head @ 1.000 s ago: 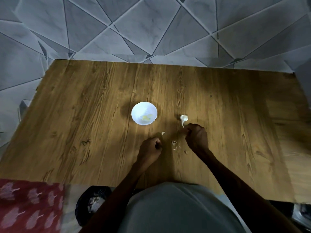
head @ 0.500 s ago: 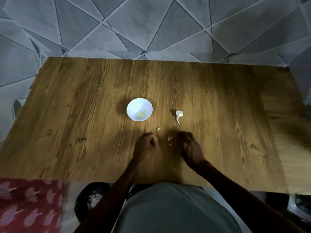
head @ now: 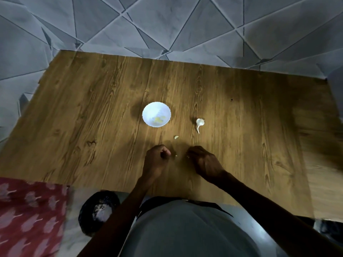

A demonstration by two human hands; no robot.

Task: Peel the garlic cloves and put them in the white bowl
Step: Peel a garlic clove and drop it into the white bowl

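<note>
The white bowl (head: 148, 110) stands mid-table with a few yellowish peeled cloves (head: 158, 119) inside. To its right lies the rest of the garlic bulb (head: 200, 122) with its stem. A loose clove (head: 176, 137) lies between the bowl and my hands. My left hand (head: 157, 160) rests on the table as a curled fist; nothing shows in it. My right hand (head: 203, 161) has its fingers curled down onto the wood, and a small pale garlic piece (head: 187, 157) shows at its fingertips. Another tiny pale bit (head: 176, 155) lies between the hands.
The wooden table (head: 92, 127) runs to a grey tiled wall at the back. At the near left are a red patterned cloth (head: 27, 216) and a dark round object (head: 99, 210) below the table edge.
My right hand drew back from beside the bulb toward me and now covers the peel bits. My left hand stayed a fist. The camera view shifted a little.
</note>
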